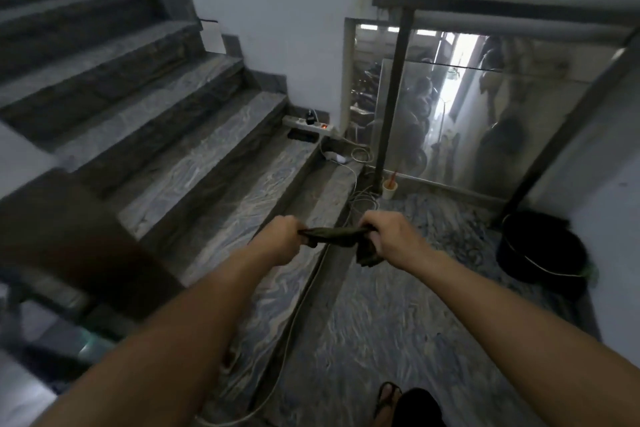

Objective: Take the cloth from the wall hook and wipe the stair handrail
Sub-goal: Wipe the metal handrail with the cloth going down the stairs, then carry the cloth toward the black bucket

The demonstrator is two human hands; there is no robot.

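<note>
Gripped between left hand (pixel 281 236) and right hand (pixel 387 240), the cloth (pixel 332 236) stretches taut.

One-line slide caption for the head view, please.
Both hands, left hand and right hand, stretch a dark cloth above the marble stairs.

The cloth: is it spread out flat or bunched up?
Bunched up. The cloth is a narrow twisted band between the left hand and right hand.

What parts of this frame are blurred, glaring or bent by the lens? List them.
Head view: dim, flat light overall; the dark handrail at lower left is smeared by motion blur; the glass panel shows hazy reflections and a bright streak; stair edges bow with wide-angle distortion; both hands, left hand and right hand, and the cloth are fairly sharp.
</note>
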